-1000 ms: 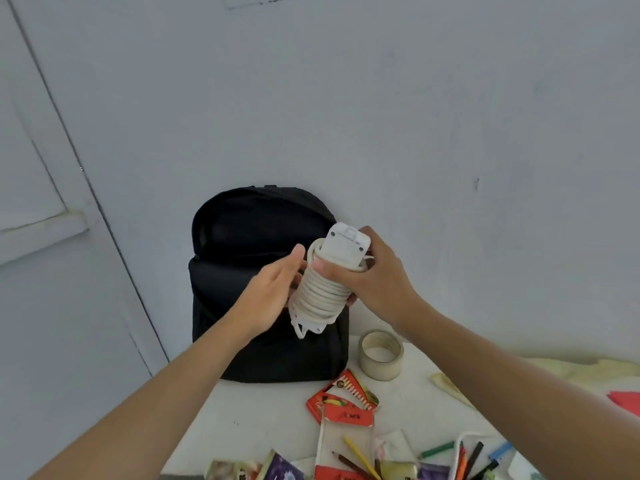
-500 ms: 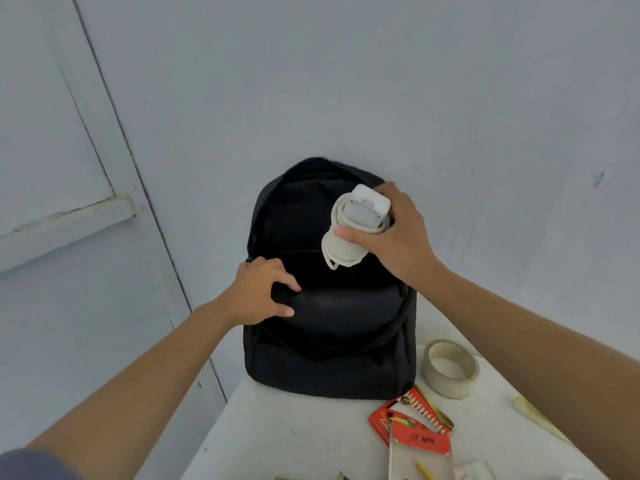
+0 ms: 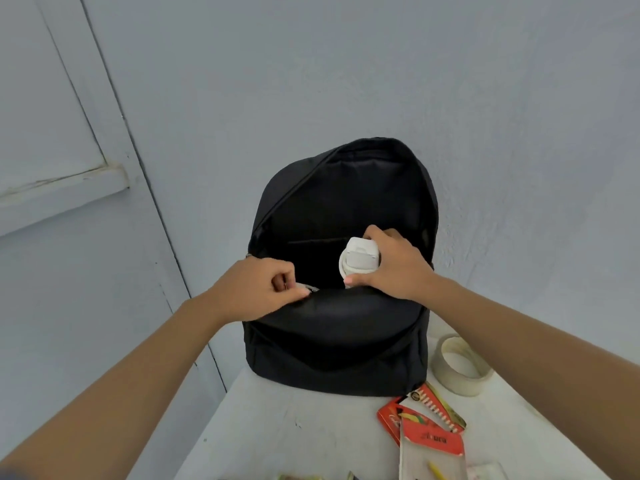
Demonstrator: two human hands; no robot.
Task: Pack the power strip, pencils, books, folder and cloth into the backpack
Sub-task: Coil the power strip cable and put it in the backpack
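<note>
Backpack (image 3: 339,341), black, stands upright at the far end of the white table (image 3: 277,427), close to a pale blue wall (image 3: 485,116). Its main compartment is unzipped and the mouth gapes wide.

At 1 o'clock of the front panel, the right hand (image 3: 391,268) grips the white power strip (image 3: 358,259). The fingers are wrapped round it from the right side and the thumb presses on the near side. The strip stands on end with its cord wound round the body. The upper end shows above the front edge of the opening, and the lower part is already down inside the compartment.

At 10 o'clock of the front panel, the left hand (image 3: 256,289) has its fingers curled and pinches the front edge of the opening, next to the zipper.

On the table, at 4 o'clock from the backpack, lies a roll of tape (image 3: 457,365). At 5 o'clock lies a red pencil box (image 3: 415,420), and a clear pouch (image 3: 433,455) with a red label overlaps it. A yellow pencil (image 3: 436,471) shows inside the pouch.
</note>
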